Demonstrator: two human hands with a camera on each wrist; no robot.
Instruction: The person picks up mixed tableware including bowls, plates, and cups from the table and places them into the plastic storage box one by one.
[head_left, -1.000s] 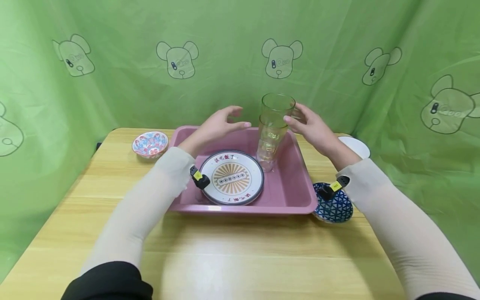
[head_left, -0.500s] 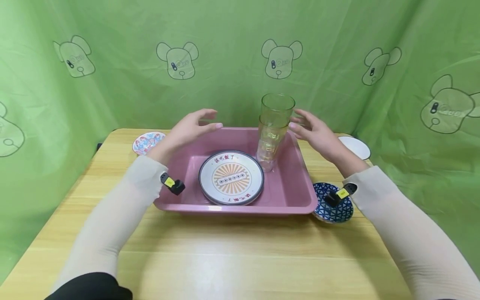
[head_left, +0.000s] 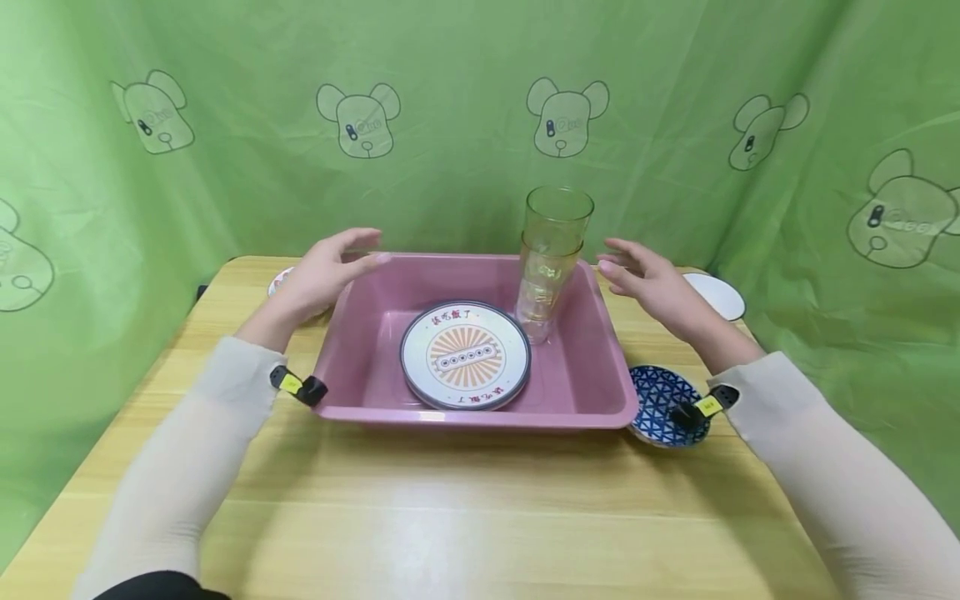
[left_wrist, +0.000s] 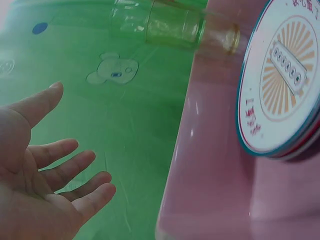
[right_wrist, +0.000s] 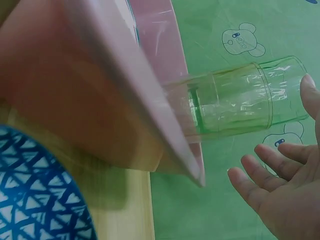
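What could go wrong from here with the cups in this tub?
The stacked cups rise well above the tub and neither of the hands holds them, so a bump could topple them. They stand close to the plates, so a fall that way might chip something. Shifting the tub could also knock the blue bowl by its near right corner.

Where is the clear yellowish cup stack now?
In the head view, the stack stands in the pink basin, right of the round white plates, beside the right hand.
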